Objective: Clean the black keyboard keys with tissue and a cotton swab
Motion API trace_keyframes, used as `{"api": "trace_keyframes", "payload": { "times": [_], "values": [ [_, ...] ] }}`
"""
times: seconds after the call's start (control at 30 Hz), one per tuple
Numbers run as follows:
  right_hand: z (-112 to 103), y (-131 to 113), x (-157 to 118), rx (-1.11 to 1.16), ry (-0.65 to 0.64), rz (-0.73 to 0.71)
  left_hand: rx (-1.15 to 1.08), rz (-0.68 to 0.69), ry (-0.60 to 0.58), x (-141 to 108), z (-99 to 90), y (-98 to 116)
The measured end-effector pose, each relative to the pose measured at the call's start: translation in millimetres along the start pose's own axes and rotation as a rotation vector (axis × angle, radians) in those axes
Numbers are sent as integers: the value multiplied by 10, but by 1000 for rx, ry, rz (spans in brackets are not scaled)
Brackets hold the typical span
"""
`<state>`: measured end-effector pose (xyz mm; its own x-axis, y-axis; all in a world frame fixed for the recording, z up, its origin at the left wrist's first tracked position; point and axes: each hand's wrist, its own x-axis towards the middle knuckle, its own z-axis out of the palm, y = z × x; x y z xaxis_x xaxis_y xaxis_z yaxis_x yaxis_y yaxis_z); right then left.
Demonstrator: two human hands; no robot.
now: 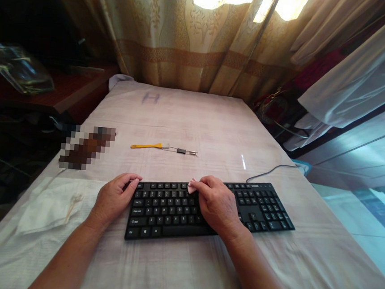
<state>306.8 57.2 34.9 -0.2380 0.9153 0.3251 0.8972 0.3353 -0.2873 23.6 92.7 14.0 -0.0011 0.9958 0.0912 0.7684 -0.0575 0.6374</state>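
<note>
A black full-size keyboard [173,209] lies on the cloth-covered table, slightly slanted, with its keys facing up. My left hand [115,197] grips its upper left corner, thumb and fingers at the edge beside the Esc key. Between the thumb and fingers of my right hand [219,203] is pinched a small pale pink cloth [192,186], which touches the top rows of keys near the middle. That hand covers part of the keys. Beyond the keyboard lie a yellow-handled brush [147,146] and a wire keycap puller [181,151] with a dark grip, end to end.
White tissues [52,204] with some cotton swabs [73,205] lie at the left. A blurred-out brown object [87,149] is behind them. The keyboard's cable [271,169] runs off the right edge. A curtain [201,42] hangs at the back; a glass jar [22,69] stands far left.
</note>
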Motion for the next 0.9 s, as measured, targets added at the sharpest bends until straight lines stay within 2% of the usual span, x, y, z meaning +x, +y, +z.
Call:
{"api": "trace_keyframes", "payload": {
  "times": [0.2, 0.7, 0.9],
  "values": [
    [68, -95, 79, -13, -34, -87, 6, -8, 0, -5, -7, 7],
    [-23, 168, -41, -69, -16, 29, 8, 0, 5, -7, -28, 36],
    [11, -21, 110, -6, -1, 28, -1, 8, 9, 0, -20, 14]
  ]
}}
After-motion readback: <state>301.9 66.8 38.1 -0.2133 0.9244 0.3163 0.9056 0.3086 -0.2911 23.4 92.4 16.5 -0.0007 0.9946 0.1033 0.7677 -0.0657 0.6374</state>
